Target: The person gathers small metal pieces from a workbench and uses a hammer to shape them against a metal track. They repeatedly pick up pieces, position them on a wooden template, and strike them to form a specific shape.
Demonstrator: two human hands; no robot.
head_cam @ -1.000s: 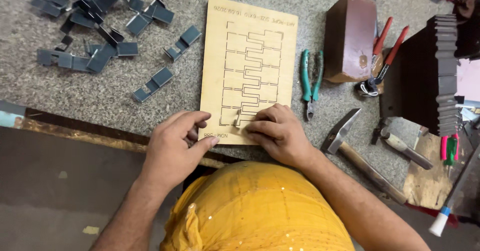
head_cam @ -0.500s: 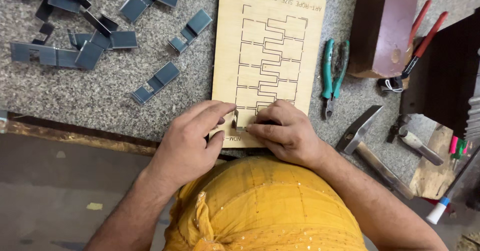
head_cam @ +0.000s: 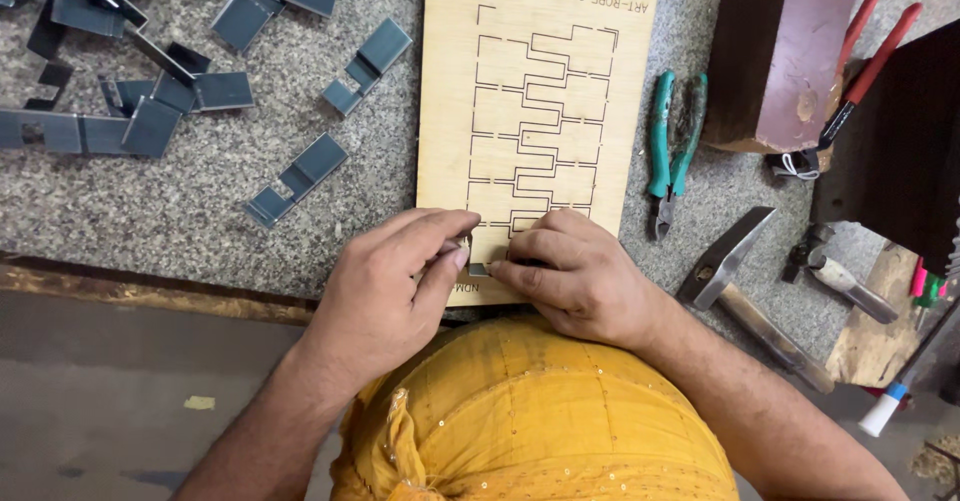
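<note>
Plywood die board (head_cam: 535,111) lay mostly unfilled; both hands, left hand (head_cam: 385,296) and right hand (head_cam: 575,276), pinched one small steel strip (head_cam: 478,268) at its six-o'clock edge.

No packages, signs or screens are in view. The one labelled item is the pale plywood board (head_cam: 540,111) lying flat on the speckled worktop (head_cam: 180,201): rectangular, light tan, with one line of small dark lettering along its far edge and a further fragment at its near edge, partly covered.
</note>
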